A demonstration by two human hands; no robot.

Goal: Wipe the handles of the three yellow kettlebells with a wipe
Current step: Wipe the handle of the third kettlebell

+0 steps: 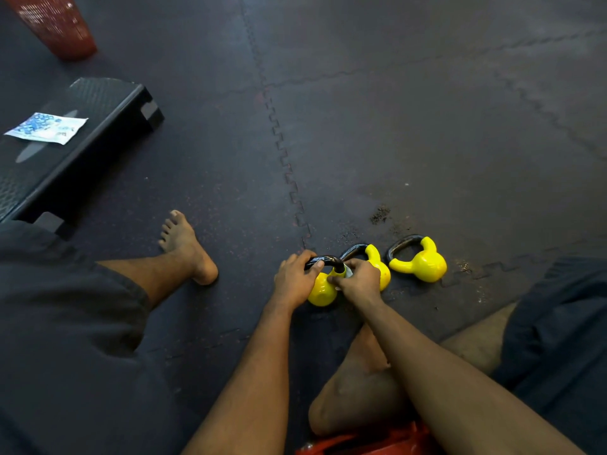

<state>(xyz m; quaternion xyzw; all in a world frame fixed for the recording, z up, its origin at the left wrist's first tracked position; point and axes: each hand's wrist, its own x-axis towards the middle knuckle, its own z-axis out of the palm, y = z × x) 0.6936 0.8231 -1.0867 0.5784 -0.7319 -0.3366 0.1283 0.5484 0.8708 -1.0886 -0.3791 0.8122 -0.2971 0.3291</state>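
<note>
Three yellow kettlebells lie in a row on the rubber floor [394,142]. The left hand [294,280] curls over the black handle [323,259] of the leftmost kettlebell [320,292]. Close beside it, the right hand [359,280] pinches a pale wipe [348,272] against that handle's right end. The middle kettlebell [374,256] and rightmost kettlebell [423,264] lie just right of the hands.

Black step bench [98,103], red basket [56,24] beyond

Kettlebells [423,266] are yellow with black handles [405,239]; floor [394,126] is dark grey; left packet [46,128] is white with blue print; far basket [56,24] is red.
</note>
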